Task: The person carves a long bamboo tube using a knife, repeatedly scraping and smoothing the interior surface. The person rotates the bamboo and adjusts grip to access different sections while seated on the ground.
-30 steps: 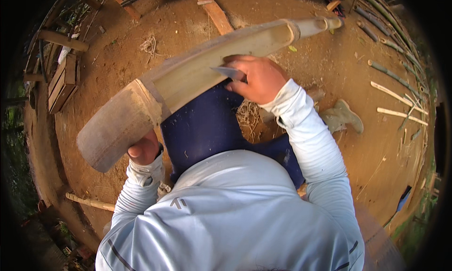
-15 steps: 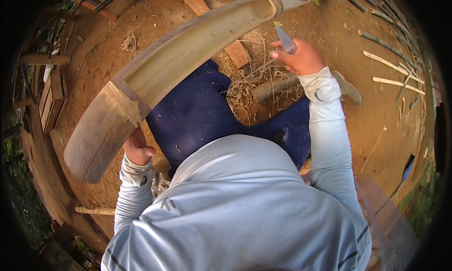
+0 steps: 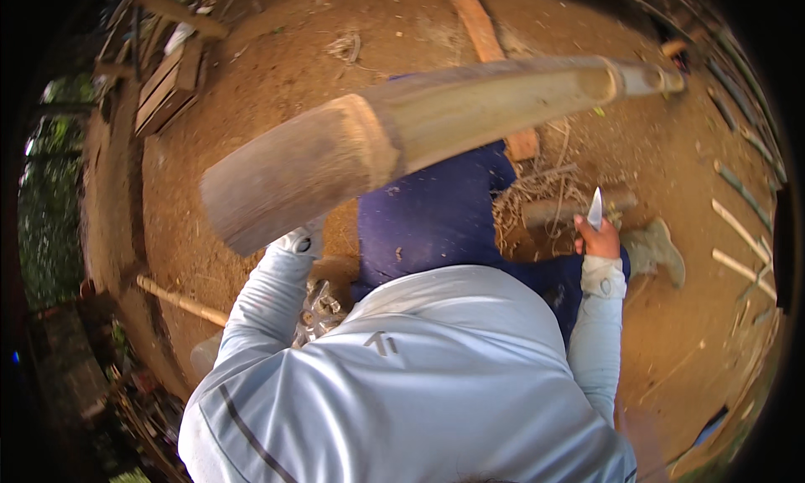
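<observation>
A long split bamboo section [image 3: 495, 114] slants across in front of me above my lap, its hollow inside showing, a pale joint ring near its left end. That thick left end [image 3: 289, 177] is a closed tube. My left hand is under it, hidden by the bamboo; only the cuff of my left sleeve [image 3: 293, 241] shows there. The bamboo is off the ground, borne by that hand. My right hand [image 3: 601, 240] is closed around a knife, its blade [image 3: 595, 208] pointing up and away, apart from the bamboo.
Past my right knee lie a short log [image 3: 545, 212] and a heap of shavings [image 3: 537, 185]. An orange-brown plank [image 3: 478, 22] stretches across the dirt beyond. Poles and strips [image 3: 738, 223] lie at the right. A wooden crate [image 3: 172, 89] stands far left, a pole [image 3: 180, 300] nearer.
The bamboo has swung to the right and lies more level across the view. My right hand with the knife has moved down and right, away from the bamboo. My left hand is now hidden.
</observation>
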A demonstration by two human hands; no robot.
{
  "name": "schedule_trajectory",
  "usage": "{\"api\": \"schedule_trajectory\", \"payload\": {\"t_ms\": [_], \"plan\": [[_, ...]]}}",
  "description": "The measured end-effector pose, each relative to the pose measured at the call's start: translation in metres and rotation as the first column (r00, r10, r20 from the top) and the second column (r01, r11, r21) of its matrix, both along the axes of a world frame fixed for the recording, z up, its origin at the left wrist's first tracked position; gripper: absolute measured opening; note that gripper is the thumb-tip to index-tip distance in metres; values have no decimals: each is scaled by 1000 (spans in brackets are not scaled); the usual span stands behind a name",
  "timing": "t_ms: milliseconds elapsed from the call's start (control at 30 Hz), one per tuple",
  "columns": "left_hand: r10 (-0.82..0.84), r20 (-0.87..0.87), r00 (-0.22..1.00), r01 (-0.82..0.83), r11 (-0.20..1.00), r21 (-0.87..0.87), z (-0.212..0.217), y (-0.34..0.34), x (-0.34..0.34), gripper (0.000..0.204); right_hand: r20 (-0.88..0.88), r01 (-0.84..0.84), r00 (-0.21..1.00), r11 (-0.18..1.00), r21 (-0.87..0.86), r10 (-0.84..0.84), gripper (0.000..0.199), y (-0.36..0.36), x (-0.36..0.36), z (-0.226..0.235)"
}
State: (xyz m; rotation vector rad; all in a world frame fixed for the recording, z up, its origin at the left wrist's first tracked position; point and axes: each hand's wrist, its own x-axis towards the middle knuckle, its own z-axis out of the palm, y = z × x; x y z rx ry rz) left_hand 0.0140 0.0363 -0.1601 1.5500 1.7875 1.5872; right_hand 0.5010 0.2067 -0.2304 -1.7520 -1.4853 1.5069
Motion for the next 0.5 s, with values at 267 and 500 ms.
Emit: {"api": "schedule_trajectory", "payload": {"t_ms": [267, 500], "plan": [[-73, 141, 987, 3, 896, 444, 55, -4, 50, 110, -54, -78, 995, 997, 9, 78, 36, 22, -47, 0], [-348, 653, 673, -176, 782, 598, 83, -12, 83, 123, -94, -90, 992, 995, -39, 86, 28, 30, -66, -2]]}}
